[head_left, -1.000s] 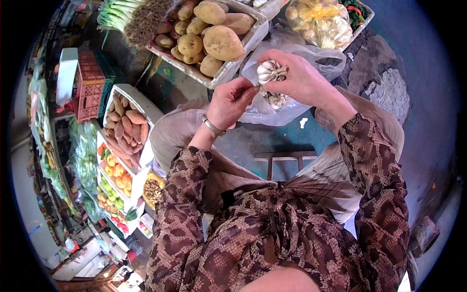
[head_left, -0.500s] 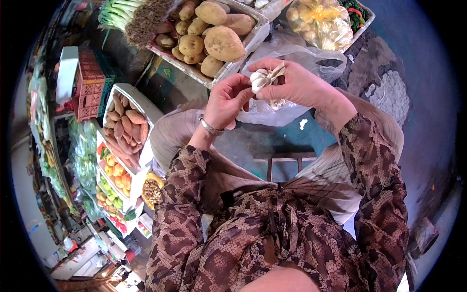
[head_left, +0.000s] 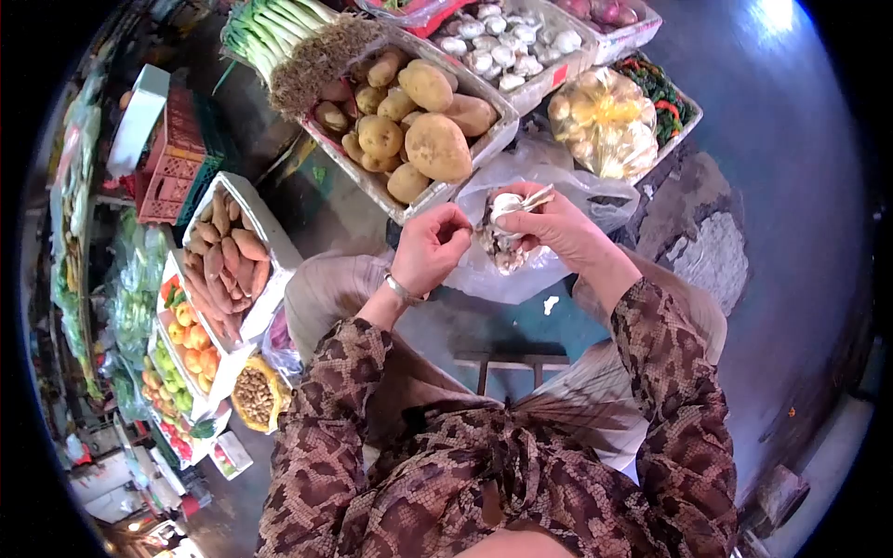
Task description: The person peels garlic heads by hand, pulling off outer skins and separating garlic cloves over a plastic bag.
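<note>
A garlic bulb (head_left: pixel 507 206) with a dry stem is pinched between the thumb and fingers of my right hand (head_left: pixel 563 234). Just to its left, apart from the bulb, my left hand (head_left: pixel 431 249) is closed with thumb and fingertips together; anything between them is too small to make out. Below the bulb, a clear plastic bag (head_left: pixel 512 282) lies open between my knees, with garlic pieces (head_left: pixel 503 253) showing in it.
A crate of potatoes (head_left: pixel 437 147) stands ahead, with white mushrooms (head_left: pixel 507 46) behind it. Bagged produce (head_left: pixel 603 121) sits at the upper right. Sweet potatoes (head_left: pixel 226 260) and a bag of peanuts (head_left: pixel 254 395) stand on the left.
The view has tilted upward, showing more crates at the top. My hands have moved apart, and my left hand has come away from the garlic bulb.
</note>
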Tool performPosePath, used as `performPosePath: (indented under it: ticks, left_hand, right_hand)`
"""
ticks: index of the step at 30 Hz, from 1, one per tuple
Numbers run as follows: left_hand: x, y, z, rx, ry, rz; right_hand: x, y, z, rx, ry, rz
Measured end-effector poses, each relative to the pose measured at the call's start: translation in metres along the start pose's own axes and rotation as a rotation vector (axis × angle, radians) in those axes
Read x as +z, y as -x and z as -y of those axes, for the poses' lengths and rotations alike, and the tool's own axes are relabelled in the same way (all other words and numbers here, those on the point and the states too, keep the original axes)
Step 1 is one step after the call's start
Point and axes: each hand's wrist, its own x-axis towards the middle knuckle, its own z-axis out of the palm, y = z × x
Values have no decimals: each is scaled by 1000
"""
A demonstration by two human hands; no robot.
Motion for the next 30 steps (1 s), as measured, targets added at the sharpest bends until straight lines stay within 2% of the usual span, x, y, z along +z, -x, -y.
performPosePath:
  ticks: [5,7,9,11,13,15,17,18,20,21,23,24,28,30]
  left_hand:
    - [4,1,-4,45,-2,38]
    - [3,3,-11,4,-147,109]
    - [3,5,-13,-30,-159,113]
    - [6,4,-6,124,-111,92]
    - [5,3,-4,124,-106,87]
    - [4,3,-2,116,-115,109]
    - [5,2,0,147,-126,99]
    - [7,2,1,184,-139,80]
    - [9,2,8,173,-137,77]
    - [8,1,4,163,-145,75]
    - [7,2,-2,118,-163,89]
    - [7,2,-5,144,-178,94]
    - [8,1,-5,144,-184,97]
    - [7,0,-2,127,-152,77]
  right_hand:
    - [-13,-11,-19,64,-76,-141]
    - [-9,-13,-25,161,-197,-190]
    - [-13,-19,-37,184,-210,-200]
    - [-27,-28,-55,281,-255,-180]
    - [-27,-31,-51,287,-240,-252]
    - [-41,-47,-47,86,-453,-223]
    - [-32,-36,14,-239,-706,-163]
    - [-32,-31,30,-232,-701,-168]
    - [-34,-25,48,-398,-618,-365]
    - [-34,-26,45,-400,-620,-365]
    - [-34,-32,25,-139,-225,-319]
    - [-30,-30,14,-141,-332,-194]
    - [-31,-23,-5,40,-192,-171]
    - [-39,-25,-12,-15,-160,-139]
